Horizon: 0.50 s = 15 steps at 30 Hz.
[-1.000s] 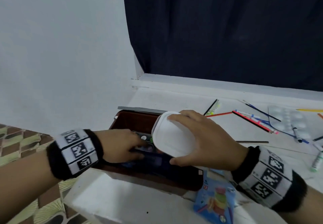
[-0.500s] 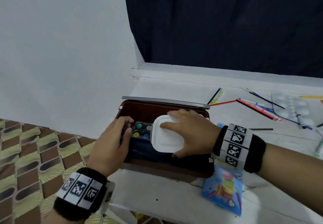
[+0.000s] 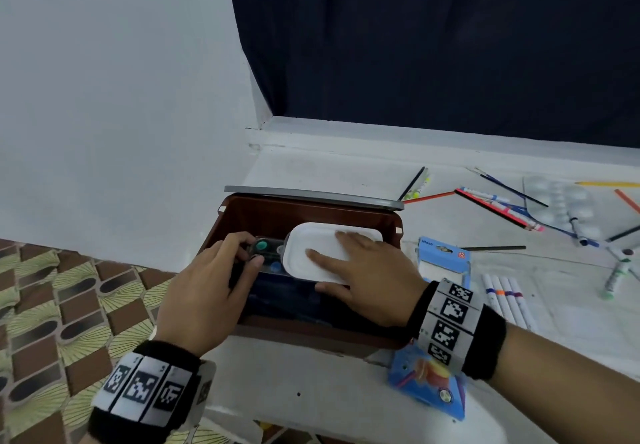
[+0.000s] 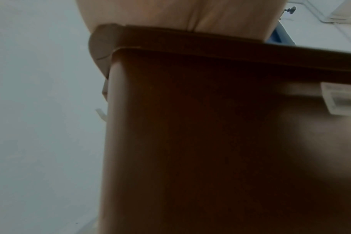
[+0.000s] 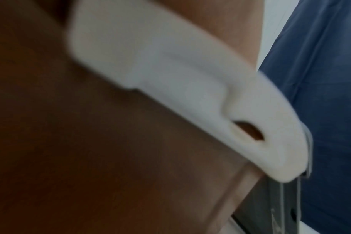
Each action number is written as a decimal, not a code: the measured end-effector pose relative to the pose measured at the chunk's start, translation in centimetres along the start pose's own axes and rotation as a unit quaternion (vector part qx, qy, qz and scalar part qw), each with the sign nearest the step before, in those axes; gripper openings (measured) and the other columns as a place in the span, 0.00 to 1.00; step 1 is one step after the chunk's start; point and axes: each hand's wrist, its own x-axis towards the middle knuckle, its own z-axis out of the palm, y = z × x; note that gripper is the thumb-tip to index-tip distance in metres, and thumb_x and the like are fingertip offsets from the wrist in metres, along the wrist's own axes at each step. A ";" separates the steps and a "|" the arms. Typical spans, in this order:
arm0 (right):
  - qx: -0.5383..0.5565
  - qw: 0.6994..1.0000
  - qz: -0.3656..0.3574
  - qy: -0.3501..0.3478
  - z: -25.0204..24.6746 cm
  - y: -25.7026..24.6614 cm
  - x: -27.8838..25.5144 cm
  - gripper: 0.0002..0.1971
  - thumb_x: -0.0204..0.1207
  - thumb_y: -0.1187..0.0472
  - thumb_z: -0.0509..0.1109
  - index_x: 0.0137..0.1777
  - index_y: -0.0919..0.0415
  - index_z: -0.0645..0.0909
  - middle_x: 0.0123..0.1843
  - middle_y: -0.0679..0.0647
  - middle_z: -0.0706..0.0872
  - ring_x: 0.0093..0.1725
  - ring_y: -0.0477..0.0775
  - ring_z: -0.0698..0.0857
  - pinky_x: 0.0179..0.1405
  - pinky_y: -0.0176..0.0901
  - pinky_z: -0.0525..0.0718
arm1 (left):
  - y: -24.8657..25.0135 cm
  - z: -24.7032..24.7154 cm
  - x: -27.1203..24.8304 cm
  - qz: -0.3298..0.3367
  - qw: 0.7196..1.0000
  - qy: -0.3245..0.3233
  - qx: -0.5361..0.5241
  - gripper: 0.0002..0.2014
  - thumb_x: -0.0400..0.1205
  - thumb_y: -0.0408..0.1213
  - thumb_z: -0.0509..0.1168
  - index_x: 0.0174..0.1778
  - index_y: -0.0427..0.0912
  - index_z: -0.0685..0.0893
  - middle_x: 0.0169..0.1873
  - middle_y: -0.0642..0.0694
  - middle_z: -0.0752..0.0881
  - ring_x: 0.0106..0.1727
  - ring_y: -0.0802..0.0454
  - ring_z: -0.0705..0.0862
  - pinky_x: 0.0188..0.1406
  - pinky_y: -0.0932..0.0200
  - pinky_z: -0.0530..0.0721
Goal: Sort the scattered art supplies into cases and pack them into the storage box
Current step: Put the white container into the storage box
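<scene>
Left grip: left hand (image 3: 207, 291) inside the near-left part of the storage box (image 3: 242, 215); fingers curled round the clear paint-pot case (image 3: 268, 253), thumb on its near edge. Grasping the case.
Right grip: right hand (image 3: 367, 277) lies palm down on the white palette (image 3: 311, 253); fingers (image 3: 349, 237) straight and spread across its top, thumb along the near edge. Released, pressing flat.
White palette: inside the box, directly under the right grip, just right of the left grip, overlapping the case's right end. Blurred in the right wrist view (image 5: 170, 79); thumb hole visible there.
Paint-pot case: between the two grips; green and blue caps show through.
Storage box: brown, on the counter (image 3: 311, 391), lid (image 3: 311, 195) open and upright beyond both grips. Outer wall fills the left wrist view (image 4: 190, 126).
Dark blue contents: box bottom, below both grips; identity cannot be told.
Right of right grip: blue marker box (image 3: 443, 260), white markers (image 3: 505, 301), pencils (image 3: 495, 206), clear palette (image 3: 561, 201), all loose on the counter.
Under right wrist: blue card packet (image 3: 426, 391).
</scene>
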 end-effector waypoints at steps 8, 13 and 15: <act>0.016 1.000 -0.010 -0.023 -0.3 0.5 0.4 0.32 0.81 0.28 0.48 0.84 0.30 0.49 0.88 0.60 0.55 0.86 0.61 0.57 0.81 0.58 0.63 | 0.7 -0.4 -0.1 0.003 1.000 -0.010 0.004 0.17 0.86 0.59 0.54 0.66 0.58 0.75 0.47 0.61 0.84 0.44 0.59 0.83 0.33 0.57 0.83; 0.070 0.997 0.011 0.020 0.0 0.5 0.1 0.36 0.79 0.26 0.49 0.85 0.38 0.54 0.87 0.54 0.62 0.84 0.55 0.62 0.80 0.54 0.66 | 0.9 -0.6 -0.1 -0.005 0.999 -0.037 -0.002 0.18 0.85 0.62 0.49 0.65 0.61 0.74 0.46 0.61 0.84 0.41 0.61 0.84 0.33 0.54 0.86; 0.133 0.989 0.014 0.060 -0.2 0.6 -0.1 0.34 0.81 0.29 0.53 0.84 0.41 0.59 0.83 0.48 0.68 0.81 0.50 0.66 0.79 0.50 0.67 | 0.8 -0.6 -0.1 -0.004 0.999 -0.040 -0.034 0.16 0.85 0.60 0.51 0.64 0.62 0.75 0.46 0.62 0.84 0.42 0.62 0.84 0.35 0.56 0.86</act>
